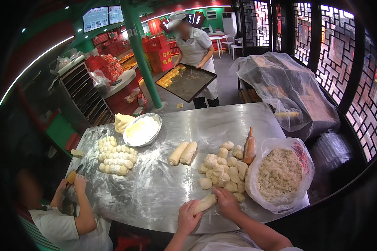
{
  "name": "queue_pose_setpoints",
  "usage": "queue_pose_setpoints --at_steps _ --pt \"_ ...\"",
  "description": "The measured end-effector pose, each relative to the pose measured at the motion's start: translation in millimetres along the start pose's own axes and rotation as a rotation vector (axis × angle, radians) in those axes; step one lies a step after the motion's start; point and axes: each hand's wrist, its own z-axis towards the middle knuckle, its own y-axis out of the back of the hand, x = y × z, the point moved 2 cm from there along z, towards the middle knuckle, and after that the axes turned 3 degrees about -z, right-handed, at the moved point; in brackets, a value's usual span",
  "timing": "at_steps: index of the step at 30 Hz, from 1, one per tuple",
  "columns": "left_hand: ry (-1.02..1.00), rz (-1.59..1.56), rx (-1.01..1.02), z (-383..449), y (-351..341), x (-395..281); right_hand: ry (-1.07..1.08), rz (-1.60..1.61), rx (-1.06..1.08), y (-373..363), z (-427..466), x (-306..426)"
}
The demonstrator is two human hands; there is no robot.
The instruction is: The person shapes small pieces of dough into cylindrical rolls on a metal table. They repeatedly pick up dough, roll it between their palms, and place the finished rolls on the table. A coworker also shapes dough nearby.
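Note:
A short roll of pale dough (205, 204) lies between my hands near the table's front edge. My left hand (188, 216) grips its left end, and my right hand (227, 202) is closed around the upper right end. Just beyond is a pile of dough pieces (223, 171). Two longer dough rolls (183, 153) rest side by side at mid-table. A wooden rolling pin (249, 147) lies right of the pile, beside a plastic-lined container of crumbly filling (279, 172).
On the steel table (157, 191), floured dough balls (117, 157) and a bowl of flour (143, 129) stand at the left. A co-worker (59, 219) sits at the left edge, hands on a yellowish piece. Another person (196, 47) holds a baking tray (188, 83) beyond the table.

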Motion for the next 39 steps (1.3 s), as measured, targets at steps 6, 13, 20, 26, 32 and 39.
queue_pose_setpoints --at_steps 6,13,20,26,32,39 --pt "-0.002 -0.02 -0.008 2 3 -3 0.027 -0.011 -0.01 1 0 0" --pt "-0.032 -0.014 -0.002 3 1 0 0.007 0.006 0.003 1 2 0" --pt "0.022 -0.008 0.0 -5 6 2 0.008 -0.014 0.004 -8 0 1" --pt "-0.023 -0.108 0.038 2 -10 6 -0.009 -0.003 -0.013 -9 -7 -11" --pt "0.02 -0.062 0.011 -9 -12 10 0.049 -0.066 0.071 -15 -6 -11" --pt "0.001 -0.077 -0.012 -7 -10 10 0.051 -0.089 0.06 -14 -3 -9"
